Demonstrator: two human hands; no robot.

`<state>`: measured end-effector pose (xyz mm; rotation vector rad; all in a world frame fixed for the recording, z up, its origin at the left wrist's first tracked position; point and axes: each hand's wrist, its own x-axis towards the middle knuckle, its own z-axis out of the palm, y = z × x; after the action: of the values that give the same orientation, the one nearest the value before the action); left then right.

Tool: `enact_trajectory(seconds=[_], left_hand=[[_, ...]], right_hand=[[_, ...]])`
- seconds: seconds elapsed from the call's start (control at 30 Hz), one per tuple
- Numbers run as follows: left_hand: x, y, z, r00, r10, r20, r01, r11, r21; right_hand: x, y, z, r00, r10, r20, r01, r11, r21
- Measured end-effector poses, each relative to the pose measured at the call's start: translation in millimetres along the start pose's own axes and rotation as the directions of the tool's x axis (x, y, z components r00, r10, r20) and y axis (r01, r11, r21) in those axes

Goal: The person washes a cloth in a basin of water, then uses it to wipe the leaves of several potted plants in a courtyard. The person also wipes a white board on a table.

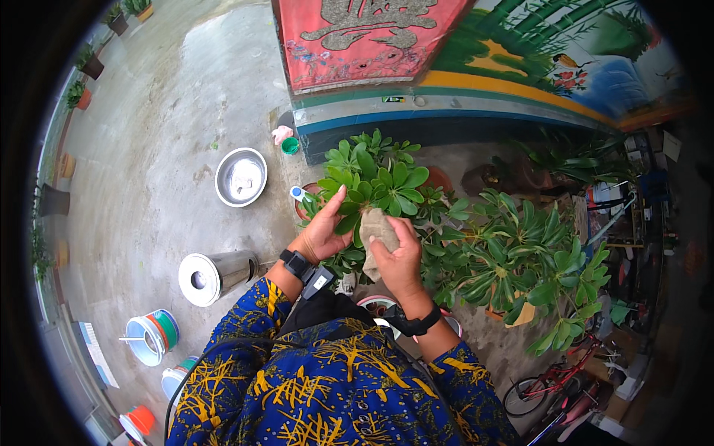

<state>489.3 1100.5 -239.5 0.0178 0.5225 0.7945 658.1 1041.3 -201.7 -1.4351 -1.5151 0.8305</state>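
A leafy green potted plant [390, 184] with glossy leaves grows in front of me. My right hand [399, 259] grips a folded beige cloth [377, 237], which touches the leaves near a stem. On the other side, my left hand [329, 226] is cupped around a leaf [348, 223], thumb pointing up; its fingers are partly hidden behind the foliage. Another broad plant [502, 262] spreads to the right of my right hand. Part of a terracotta pot [304, 212] shows behind my left hand, with a blue-capped white bottle [297, 193] beside it.
On the concrete floor at the left stand a metal basin [241, 177], a steel cylinder [217, 279] and several buckets [153, 337]. A painted wall [474, 106] runs behind the plants. A red bicycle [549, 384] stands at the lower right. A green cup [290, 146] sits by the wall corner.
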Motion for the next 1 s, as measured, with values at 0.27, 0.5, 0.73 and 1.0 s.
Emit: enact_trajectory(seconds=[0.27,0.5,0.73,1.0], left_hand=[[4.2,-15.3,6.9,0.99,-0.037,-0.138,0.052,0.993,0.108],[10.5,-12.6,-10.9,0.999,-0.045,-0.012,0.046,0.999,0.018],[7.1,-12.5,-9.2,0.996,-0.026,0.09,0.028,0.999,-0.024],[7.9,-8.7,4.3,0.997,-0.011,0.071,0.012,1.0,-0.012]], right_hand=[[43.3,7.0,19.0,0.988,-0.076,-0.134,0.034,0.956,-0.292],[25.9,13.7,16.9,0.992,-0.122,-0.035,0.106,0.946,-0.305],[12.8,14.7,18.9,0.991,-0.124,0.05,0.133,0.956,-0.261],[7.8,23.1,7.3,0.991,-0.105,0.08,0.124,0.95,-0.286]])
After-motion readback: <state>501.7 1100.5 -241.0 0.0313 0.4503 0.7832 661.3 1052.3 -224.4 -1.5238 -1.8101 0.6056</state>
